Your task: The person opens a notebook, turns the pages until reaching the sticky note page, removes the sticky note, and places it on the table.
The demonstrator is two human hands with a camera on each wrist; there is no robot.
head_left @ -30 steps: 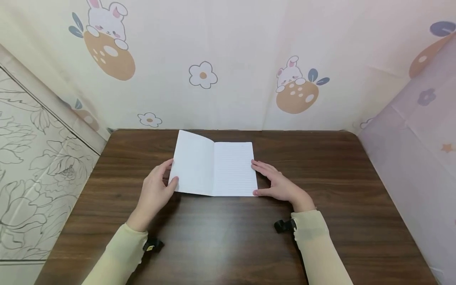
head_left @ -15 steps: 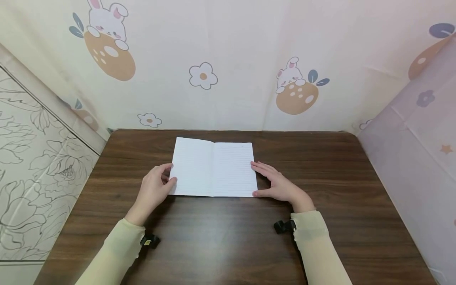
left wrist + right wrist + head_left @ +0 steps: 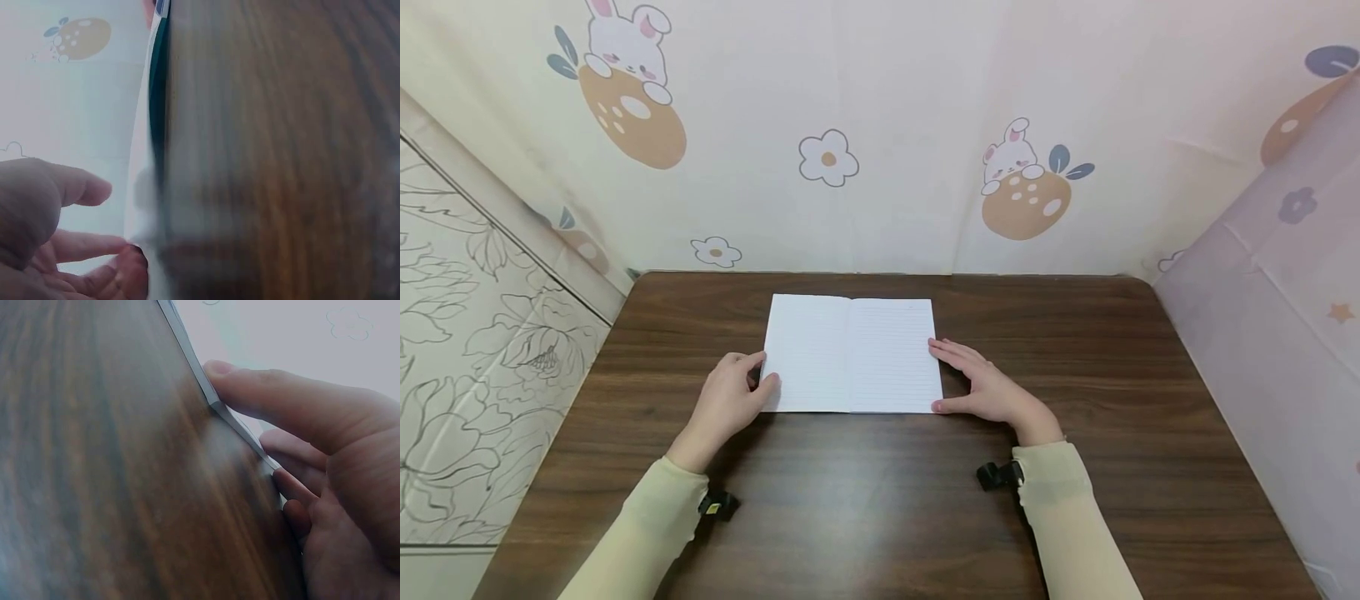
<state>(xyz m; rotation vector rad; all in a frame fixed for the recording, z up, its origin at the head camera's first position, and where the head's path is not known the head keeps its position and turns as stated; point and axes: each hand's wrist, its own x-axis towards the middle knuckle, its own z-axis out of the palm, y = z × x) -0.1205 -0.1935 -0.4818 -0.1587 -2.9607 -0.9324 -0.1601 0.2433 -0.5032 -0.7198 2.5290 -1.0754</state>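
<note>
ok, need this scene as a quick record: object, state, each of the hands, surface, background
object: notebook
state: open, spine running away from the person; right page ruled
left hand: left hand at the left edge, thumb over the left page; can't tell if it grips
right hand: right hand touches the right edge, thumb at the near right corner
surface: brown wood-grain table
background: pale backdrop with rabbit and flower prints

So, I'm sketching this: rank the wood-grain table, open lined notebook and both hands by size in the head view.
Wood-grain table
Open lined notebook
Left hand and right hand: too alike to rank
</note>
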